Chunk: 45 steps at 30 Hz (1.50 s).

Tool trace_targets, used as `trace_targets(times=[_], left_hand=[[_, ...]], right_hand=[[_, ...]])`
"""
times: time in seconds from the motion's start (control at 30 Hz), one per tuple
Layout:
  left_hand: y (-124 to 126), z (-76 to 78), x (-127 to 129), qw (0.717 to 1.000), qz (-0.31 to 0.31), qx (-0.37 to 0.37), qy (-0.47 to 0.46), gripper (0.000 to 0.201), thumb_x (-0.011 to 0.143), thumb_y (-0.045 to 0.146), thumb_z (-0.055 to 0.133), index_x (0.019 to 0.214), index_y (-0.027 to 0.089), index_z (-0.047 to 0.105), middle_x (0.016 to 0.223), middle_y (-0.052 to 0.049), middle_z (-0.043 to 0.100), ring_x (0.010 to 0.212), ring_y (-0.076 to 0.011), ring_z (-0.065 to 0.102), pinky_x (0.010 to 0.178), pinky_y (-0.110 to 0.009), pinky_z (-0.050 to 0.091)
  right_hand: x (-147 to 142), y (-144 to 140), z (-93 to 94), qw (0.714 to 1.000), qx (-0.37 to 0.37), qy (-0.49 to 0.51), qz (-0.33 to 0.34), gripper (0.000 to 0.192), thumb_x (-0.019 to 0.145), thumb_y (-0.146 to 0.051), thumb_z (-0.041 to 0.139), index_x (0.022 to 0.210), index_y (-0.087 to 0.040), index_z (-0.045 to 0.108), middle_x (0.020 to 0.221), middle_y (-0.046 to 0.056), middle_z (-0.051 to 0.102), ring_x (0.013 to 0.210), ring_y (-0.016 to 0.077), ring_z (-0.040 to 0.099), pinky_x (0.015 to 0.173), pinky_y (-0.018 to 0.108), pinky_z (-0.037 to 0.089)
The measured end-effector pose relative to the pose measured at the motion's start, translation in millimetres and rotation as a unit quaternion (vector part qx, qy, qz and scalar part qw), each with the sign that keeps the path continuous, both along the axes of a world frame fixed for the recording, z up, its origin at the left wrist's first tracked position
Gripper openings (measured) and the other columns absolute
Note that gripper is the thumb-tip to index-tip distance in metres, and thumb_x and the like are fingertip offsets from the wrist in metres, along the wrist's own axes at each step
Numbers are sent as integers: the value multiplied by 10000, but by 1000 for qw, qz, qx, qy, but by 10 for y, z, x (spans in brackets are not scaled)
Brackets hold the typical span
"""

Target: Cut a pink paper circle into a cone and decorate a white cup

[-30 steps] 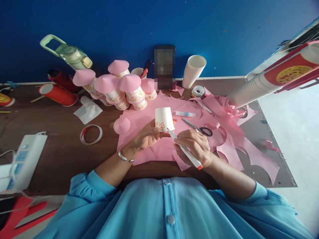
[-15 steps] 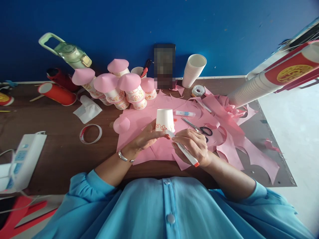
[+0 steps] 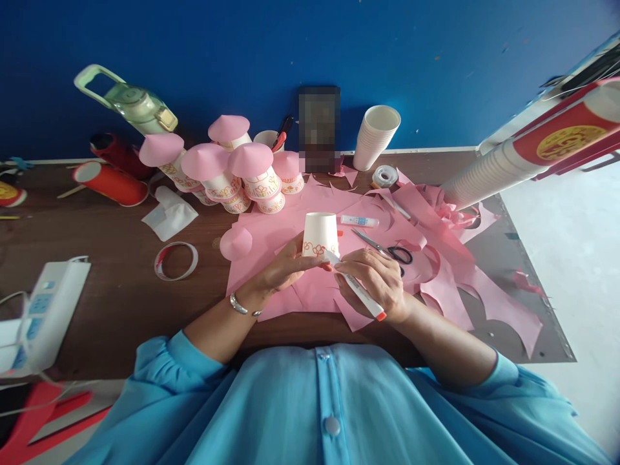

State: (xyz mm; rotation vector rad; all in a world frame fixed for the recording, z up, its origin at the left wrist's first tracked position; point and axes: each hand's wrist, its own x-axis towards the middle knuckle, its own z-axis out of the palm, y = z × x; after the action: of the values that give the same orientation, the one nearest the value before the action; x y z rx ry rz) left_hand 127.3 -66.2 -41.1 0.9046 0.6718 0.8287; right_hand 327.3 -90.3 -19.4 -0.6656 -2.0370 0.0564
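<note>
A white paper cup point(image 3: 320, 231), upside down, is held by my left hand point(image 3: 285, 263), its fingers closed round the lower side. Red flower outlines run along the cup near its rim. My right hand point(image 3: 375, 278) grips a white marker point(image 3: 363, 298) with a red end cap, its tip at the lower part of the cup. Under both hands lie pink paper sheets point(image 3: 271, 226). Close to my right hand are scissors point(image 3: 382, 247) with black handles and a clear glue stick point(image 3: 360, 221).
Decorated cups with pink cone tops point(image 3: 250, 161) stand at back left. A stack of white cups point(image 3: 375, 139) and a tape roll point(image 3: 385, 175) sit behind the paper. A tape ring point(image 3: 176, 261), a power strip point(image 3: 51, 316) and a green bottle point(image 3: 138, 106) are to the left.
The cup has turned slightly in my left hand, and the flower drawing on it shows differently. The marker tip has shifted a little to the right along the cup.
</note>
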Motion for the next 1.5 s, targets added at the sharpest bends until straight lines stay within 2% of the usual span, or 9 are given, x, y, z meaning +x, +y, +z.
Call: trace_targets(times=[0.17,0.47,0.67,0.77,0.87,1.07,1.23,1.37,1.5], left_hand=[[-7,-54,-28,1000,-6,-4,-9,296,828,296,861,1062,193,712,975,-50,762,929,-206,712,876,-357,578],[-14,-202,-67,998,10,-19,-59,309,857,234,820,1149,212,719,1059,-61,774,960,-202,732,879,-341,590],[4,-205,-86,996,25,-27,-81,369,857,322,780,1199,201,711,1196,-109,761,1068,-248,726,915,-379,591],[15,-179,-89,994,39,-46,-91,431,805,393,787,1173,181,715,1160,-122,767,980,-249,731,925,-426,584],[20,-160,-92,990,51,-71,-112,459,768,442,780,1141,184,708,1025,-101,780,910,-252,723,934,-469,567],[23,-139,-101,987,58,-91,-122,467,737,503,763,1086,195,720,905,-96,780,949,-318,730,945,-550,546],[11,-155,-101,986,57,-81,-131,339,738,477,786,932,208,717,764,-53,738,899,-291,732,915,-517,556],[3,-191,-99,991,55,-58,-107,383,754,479,805,1010,203,733,884,-70,773,906,-270,733,921,-484,562],[3,-209,-96,994,51,-24,-98,437,763,483,845,1083,207,734,1022,-82,788,949,-245,736,933,-427,566]], right_hand=[[7,-4,12,1000,-6,6,-5,272,903,-47,643,1142,-176,622,830,55,719,683,181,685,603,302,573],[-5,-14,32,1000,8,13,-4,233,895,-56,638,1085,-188,614,785,30,702,663,172,686,610,289,586],[19,-19,51,999,23,27,16,229,937,-98,617,1152,-177,624,758,22,663,640,170,659,595,286,563],[42,-12,20,999,26,24,13,269,976,-118,600,1239,-170,616,805,35,679,663,169,660,619,289,562],[59,-5,-39,999,22,25,-4,341,989,-124,602,1326,-171,589,848,46,708,703,178,677,644,297,570],[99,13,-164,999,6,2,-31,361,1023,-165,578,1376,-234,551,916,55,733,735,188,697,644,313,586],[109,29,-197,999,7,14,-32,373,1018,-143,567,1381,-226,556,922,59,735,769,191,697,644,301,583],[97,34,-174,999,4,22,-32,412,1011,-169,593,1415,-239,558,958,64,747,776,195,702,661,301,585],[84,27,-117,999,24,13,-29,343,1067,-300,537,1388,-208,613,914,69,705,717,181,659,636,296,565]])
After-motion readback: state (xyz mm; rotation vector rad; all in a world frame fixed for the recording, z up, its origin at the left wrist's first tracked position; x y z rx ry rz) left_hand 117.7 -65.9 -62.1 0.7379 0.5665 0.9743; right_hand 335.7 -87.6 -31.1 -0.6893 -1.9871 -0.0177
